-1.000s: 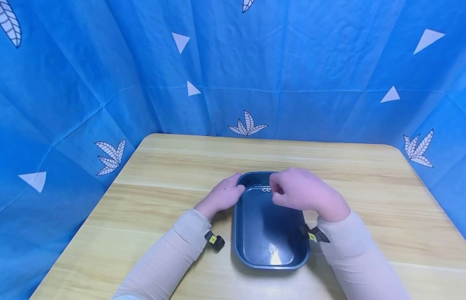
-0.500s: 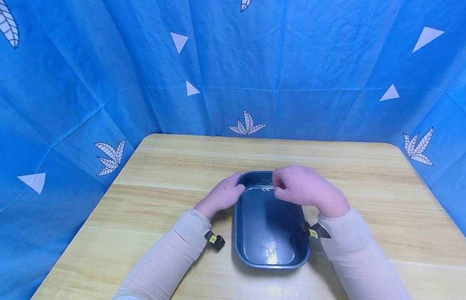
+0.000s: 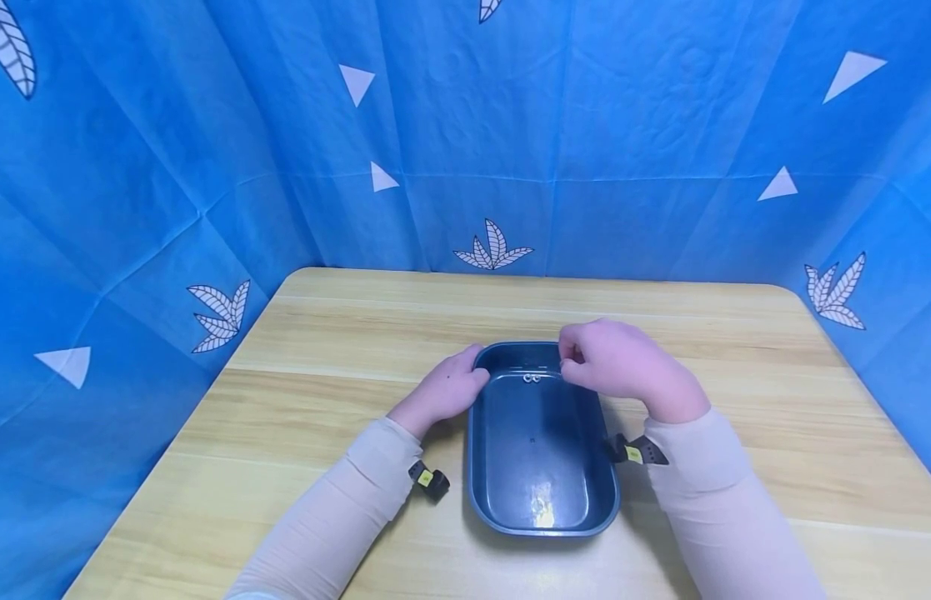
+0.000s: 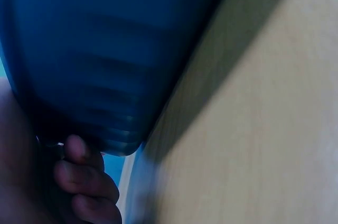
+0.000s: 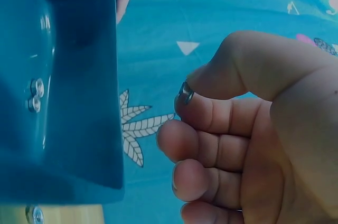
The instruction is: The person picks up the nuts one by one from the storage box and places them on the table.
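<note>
A dark blue rectangular tray (image 3: 540,492) stands on the table, with two small metal nuts (image 3: 532,378) side by side at its far end. My left hand (image 3: 448,385) grips the tray's far left corner, thumb over the rim and fingers outside against the wall. Above the far right rim is my right hand (image 3: 623,362), which pinches another small metal nut (image 5: 186,93) between thumb and index finger; the other fingers are curled loosely. Beyond the tray's wall in the right wrist view, one more metal nut (image 5: 35,214) lies on the wood, hidden in the head view.
The light wooden table (image 3: 345,358) extends on both sides of the tray. A blue curtain (image 3: 465,125) with white leaves and triangles hangs behind and beside it. Each wrist carries a small black camera on a strap.
My right hand has moved right and away from me, from over the tray to its far right rim. The left hand, the tray and the two nuts inside stay in place.
</note>
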Demonstrator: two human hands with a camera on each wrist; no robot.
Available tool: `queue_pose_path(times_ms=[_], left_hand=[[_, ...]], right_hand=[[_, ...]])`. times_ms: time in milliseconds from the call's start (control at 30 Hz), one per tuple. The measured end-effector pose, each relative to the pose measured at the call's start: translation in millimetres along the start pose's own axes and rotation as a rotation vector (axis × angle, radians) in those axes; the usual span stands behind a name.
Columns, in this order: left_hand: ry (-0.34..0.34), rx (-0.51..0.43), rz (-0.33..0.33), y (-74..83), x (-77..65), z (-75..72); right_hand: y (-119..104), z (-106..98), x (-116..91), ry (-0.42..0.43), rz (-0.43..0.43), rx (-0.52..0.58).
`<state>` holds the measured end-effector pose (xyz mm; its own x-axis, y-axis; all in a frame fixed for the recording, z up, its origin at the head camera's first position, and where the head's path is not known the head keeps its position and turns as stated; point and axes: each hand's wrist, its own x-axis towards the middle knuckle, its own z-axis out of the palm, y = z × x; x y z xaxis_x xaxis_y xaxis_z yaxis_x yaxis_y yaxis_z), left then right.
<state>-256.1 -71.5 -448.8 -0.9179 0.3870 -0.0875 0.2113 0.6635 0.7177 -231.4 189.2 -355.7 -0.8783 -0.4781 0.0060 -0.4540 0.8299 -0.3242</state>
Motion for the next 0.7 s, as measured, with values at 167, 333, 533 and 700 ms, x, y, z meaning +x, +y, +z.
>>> queue_pose_path(times_ms=[167, 333, 533, 700], left_hand=[[-0.001, 0.001, 0.005, 0.0, 0.1, -0.1], [-0.004, -0.007, 0.014, -1.5, 0.2, 0.2], [-0.010, -0.022, 0.010, -1.7, -0.9, -0.6], [-0.011, -0.022, 0.013, -1.0, -0.6, -1.6]], right_hand=[[6.7, -0.2, 0.3, 0.017, 0.004, -0.003], [11.7, -0.5, 0.7, 0.019, 0.016, -0.004], [17.8, 1.5, 3.1, 0.019, 0.035, -0.012], [20.6, 4.6, 5.2, 0.011, 0.044, -0.005]])
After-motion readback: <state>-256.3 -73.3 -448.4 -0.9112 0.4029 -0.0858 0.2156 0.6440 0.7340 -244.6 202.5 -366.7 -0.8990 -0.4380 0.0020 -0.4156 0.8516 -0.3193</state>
